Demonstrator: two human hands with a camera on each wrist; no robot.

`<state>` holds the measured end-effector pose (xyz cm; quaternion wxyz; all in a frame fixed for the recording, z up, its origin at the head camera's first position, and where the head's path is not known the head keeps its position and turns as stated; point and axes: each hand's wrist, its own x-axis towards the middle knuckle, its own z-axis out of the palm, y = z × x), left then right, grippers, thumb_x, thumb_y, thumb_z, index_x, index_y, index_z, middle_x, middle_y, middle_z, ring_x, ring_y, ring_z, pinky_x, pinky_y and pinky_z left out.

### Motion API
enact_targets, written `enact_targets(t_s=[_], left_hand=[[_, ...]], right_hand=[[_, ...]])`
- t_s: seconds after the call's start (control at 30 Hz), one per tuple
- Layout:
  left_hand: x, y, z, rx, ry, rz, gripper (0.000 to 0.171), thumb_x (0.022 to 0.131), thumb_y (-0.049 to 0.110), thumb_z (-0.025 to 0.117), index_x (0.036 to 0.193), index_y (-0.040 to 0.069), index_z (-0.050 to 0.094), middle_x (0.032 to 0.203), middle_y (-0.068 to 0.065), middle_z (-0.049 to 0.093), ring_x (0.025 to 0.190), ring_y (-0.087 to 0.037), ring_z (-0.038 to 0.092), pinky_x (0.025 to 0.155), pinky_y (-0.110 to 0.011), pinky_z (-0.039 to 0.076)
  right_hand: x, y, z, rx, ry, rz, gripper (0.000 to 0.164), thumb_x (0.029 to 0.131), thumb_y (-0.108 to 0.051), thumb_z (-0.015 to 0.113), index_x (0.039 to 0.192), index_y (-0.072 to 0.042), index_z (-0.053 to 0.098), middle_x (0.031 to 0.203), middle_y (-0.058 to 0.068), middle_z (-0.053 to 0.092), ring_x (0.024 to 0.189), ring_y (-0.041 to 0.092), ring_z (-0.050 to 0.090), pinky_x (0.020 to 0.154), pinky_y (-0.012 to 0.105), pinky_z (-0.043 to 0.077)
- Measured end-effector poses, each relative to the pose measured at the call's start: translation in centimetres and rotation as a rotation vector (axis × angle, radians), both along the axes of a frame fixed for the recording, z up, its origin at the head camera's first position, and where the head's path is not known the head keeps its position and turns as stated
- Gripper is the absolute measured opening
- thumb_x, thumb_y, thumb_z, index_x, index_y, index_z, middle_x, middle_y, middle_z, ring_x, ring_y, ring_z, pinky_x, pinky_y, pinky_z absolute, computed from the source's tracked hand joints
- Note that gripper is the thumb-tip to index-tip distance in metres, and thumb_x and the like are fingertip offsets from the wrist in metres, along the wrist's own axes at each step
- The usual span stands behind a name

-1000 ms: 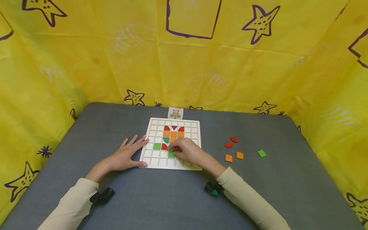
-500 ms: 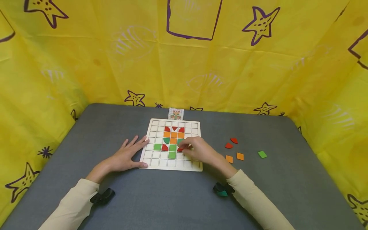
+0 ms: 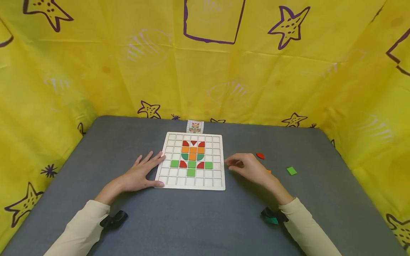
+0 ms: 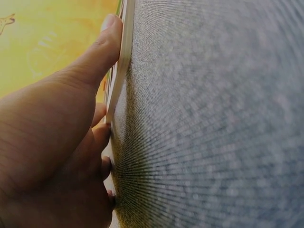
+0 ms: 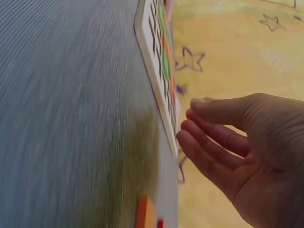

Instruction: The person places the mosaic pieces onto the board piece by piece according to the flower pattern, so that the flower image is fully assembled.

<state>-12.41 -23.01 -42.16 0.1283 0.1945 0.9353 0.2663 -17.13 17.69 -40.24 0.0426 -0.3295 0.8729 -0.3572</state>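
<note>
A pale wooden grid board (image 3: 173, 179) lies mid-table with coloured tiles forming a tulip-like flower. Red and orange tiles make its top; light green squares and red quarter-circles stand below. My left hand (image 3: 141, 174) rests with spread fingers on the board's left edge, thumb at the near corner. In the left wrist view, the thumb (image 4: 102, 50) lies along the board's side. Just off the board's right edge hovers my right hand (image 3: 251, 169), fingers loosely bent. Nothing shows between its thumb and fingertips in the right wrist view.
Touching the board's far edge is a small pattern card (image 3: 195, 127) with a similar flower. Loose tiles lie to the right: a red quarter-circle (image 3: 260, 155), a green square (image 3: 292, 171) and an orange tile (image 3: 269, 171) mostly hidden by my right hand. Yellow cloth (image 3: 205, 71) hangs behind.
My right hand has moved right, from the flower's lower part to off the board. A red quarter-circle and a green square now show at the flower's lower right. My left hand stays put.
</note>
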Motion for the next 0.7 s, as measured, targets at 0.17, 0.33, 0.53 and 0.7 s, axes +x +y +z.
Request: enact_targets(t_s=[0.17, 0.33, 0.53, 0.7], left_hand=[[-0.1, 0.2, -0.1, -0.001, 0.0, -0.004, 0.1, 0.079, 0.06, 0.072, 0.156, 0.015, 0.027, 0.163, -0.013, 0.016, 0.148, -0.044, 0.003, 0.112, -0.065, -0.005], [-0.1, 0.3, 0.0, 0.011, 0.0, -0.002, 0.1, 0.079, 0.06, 0.072, 0.156, 0.015, 0.027, 0.163, -0.013, 0.017, 0.147, -0.045, 0.003, 0.112, -0.065, -0.005], [0.1, 0.2, -0.2, 0.031, 0.033, -0.007, 0.099, 0.078, 0.055, 0.075, 0.155, 0.012, 0.029, 0.161, -0.015, 0.02, 0.147, -0.046, 0.006, 0.112, -0.065, -0.003], [0.0, 0.1, -0.1, 0.031, 0.043, -0.016, 0.1, 0.078, 0.057, 0.074, 0.155, 0.012, 0.029, 0.161, -0.015, 0.02, 0.147, -0.047, 0.006, 0.112, -0.066, -0.003]], right_hand=[[0.1, 3.4, 0.1, 0.009, 0.041, -0.043, 0.026, 0.082, 0.002, 0.075, 0.108, 0.001, 0.072, 0.101, 0.011, 0.073, 0.087, 0.021, 0.068, 0.078, 0.039, 0.057], [0.3, 6.8, 0.2, 0.055, 0.003, -0.099, 0.031, 0.082, 0.002, 0.076, 0.112, -0.001, 0.071, 0.103, 0.01, 0.073, 0.09, 0.023, 0.068, 0.078, 0.037, 0.057], [1.0, 9.7, 0.1, 0.077, -0.033, -0.16, 0.031, 0.082, 0.0, 0.077, 0.112, -0.002, 0.071, 0.107, 0.013, 0.071, 0.092, 0.028, 0.07, 0.078, 0.038, 0.057], [1.4, 10.9, -0.6, 0.087, 0.011, -0.161, 0.03, 0.083, -0.004, 0.077, 0.112, -0.002, 0.071, 0.108, 0.011, 0.072, 0.095, 0.028, 0.069, 0.08, 0.041, 0.056]])
